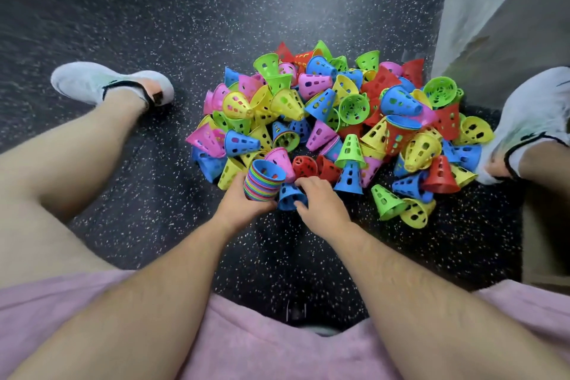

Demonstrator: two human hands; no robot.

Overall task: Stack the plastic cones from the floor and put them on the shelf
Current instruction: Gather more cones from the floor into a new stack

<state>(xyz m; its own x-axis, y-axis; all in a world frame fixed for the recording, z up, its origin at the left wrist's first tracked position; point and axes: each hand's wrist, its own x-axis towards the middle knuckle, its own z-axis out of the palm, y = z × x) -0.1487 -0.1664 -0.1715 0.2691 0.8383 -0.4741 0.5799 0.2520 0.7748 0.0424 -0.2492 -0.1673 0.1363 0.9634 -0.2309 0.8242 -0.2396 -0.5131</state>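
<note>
A pile of small perforated plastic cones (348,120) in blue, yellow, green, pink and red lies on the dark speckled floor in front of me. My left hand (243,197) grips a nested stack of many-coloured cones (262,179), its open blue mouth tilted up and away from me. Just to the right of the stack, my right hand (320,203) has its fingers closed around a single blue cone (288,197) at the pile's near edge. Part of that blue cone is hidden by my fingers.
My legs spread to either side of the pile, with a white shoe (108,83) at the left and another white shoe (530,120) touching the pile's right edge. A light wall or panel (499,9) rises at the upper right. No shelf is in view.
</note>
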